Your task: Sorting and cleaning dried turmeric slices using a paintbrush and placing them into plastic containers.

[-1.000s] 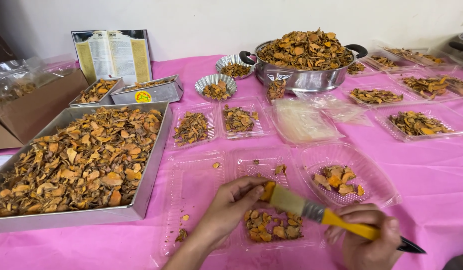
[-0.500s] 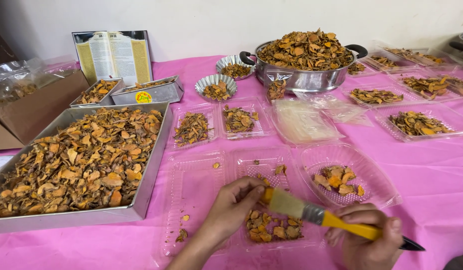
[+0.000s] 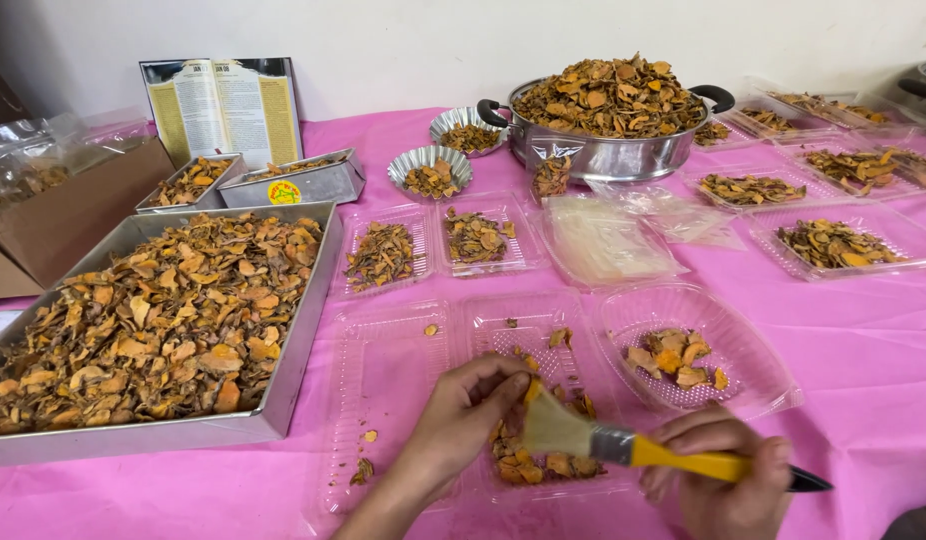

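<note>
A pink-covered table fills the frame. At centre left, a large metal tray is heaped with dried orange-brown slices. At upper centre, a steel pot is piled high with the same slices, and small filled dishes and clear trays are spread around it.

At lower centre, an open clear plastic box is laid flat, with a small heap of slices in its right half. The step in hand is judged to be brushing a single slice clean over this box.

The left hand is seen at lower centre, its fingers pinched nearly closed on one orange slice. The right hand, at lower right, is closed around the yellow handle of a flat paintbrush, whose bristles are touching that slice. A light stroke and a steady pinch are judged to be called for next.
</note>
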